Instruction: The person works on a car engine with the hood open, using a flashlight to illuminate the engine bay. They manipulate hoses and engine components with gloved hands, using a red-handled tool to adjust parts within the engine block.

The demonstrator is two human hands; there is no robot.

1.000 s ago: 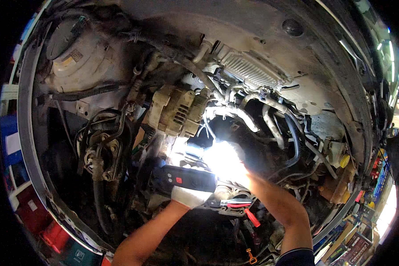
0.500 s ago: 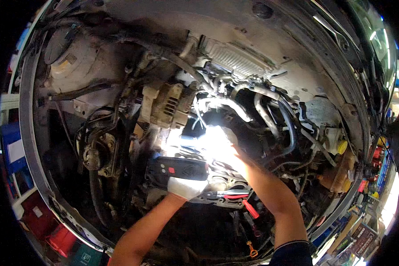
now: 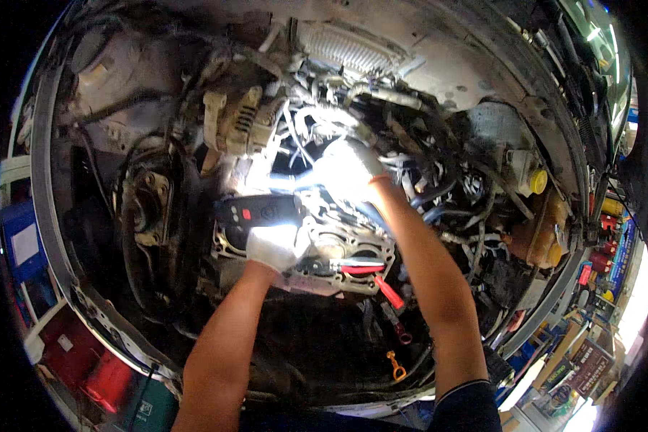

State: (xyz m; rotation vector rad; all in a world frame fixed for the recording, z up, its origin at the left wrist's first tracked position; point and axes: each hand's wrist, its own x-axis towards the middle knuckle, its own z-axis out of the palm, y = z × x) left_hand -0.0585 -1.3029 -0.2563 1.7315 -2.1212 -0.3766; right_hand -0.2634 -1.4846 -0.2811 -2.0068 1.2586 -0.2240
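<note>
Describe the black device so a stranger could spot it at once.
Find the grey metal engine block, mid-picture. At its upper left, just above the white-gloved left hand, is the black device. Unlike the bare metal around it, its flat dark face carries a small red square.

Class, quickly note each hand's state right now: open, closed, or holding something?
Left hand: closed, holding the black lamp.
Right hand: cannot be told; glare washes it out.

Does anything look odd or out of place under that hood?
Yes: the red-handled pliers lie across the exposed engine block, just right of the gloved left hand. They look out of place as a loose tool among engine parts.
</note>
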